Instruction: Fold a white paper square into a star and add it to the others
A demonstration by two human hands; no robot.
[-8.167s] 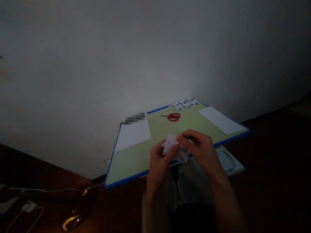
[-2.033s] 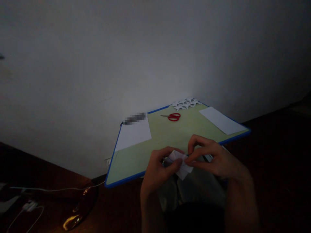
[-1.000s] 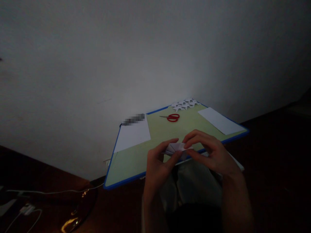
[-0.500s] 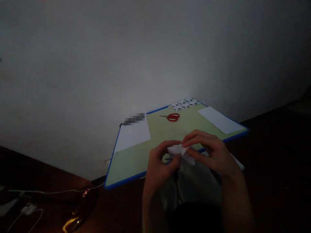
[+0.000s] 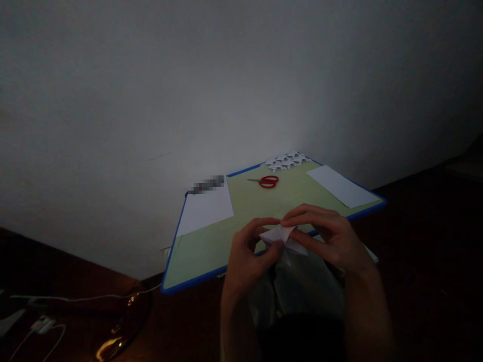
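Between my two hands, above my lap at the table's near edge, is a small piece of folded white paper (image 5: 281,235) with several pointed flaps. My left hand (image 5: 252,254) pinches it from the left, thumb in front and index finger along the top. From the right, my right hand (image 5: 324,236) grips its upper right part with thumb and fingertips, which cover some of the folds. On the table beyond lie red-handled scissors (image 5: 268,181), blades pointing left.
The green tabletop (image 5: 196,256) has a blue rim. White paper (image 5: 206,211) lies at its left, partly pixelated, and another white sheet (image 5: 341,186) at its right. Several folded white paper shapes (image 5: 287,161) sit at the back by the wall. A cable (image 5: 86,299) runs at lower left.
The folded paper has turned slightly, so its flaps show spread wider, one point now facing down. Both hands keep their hold with small finger shifts.
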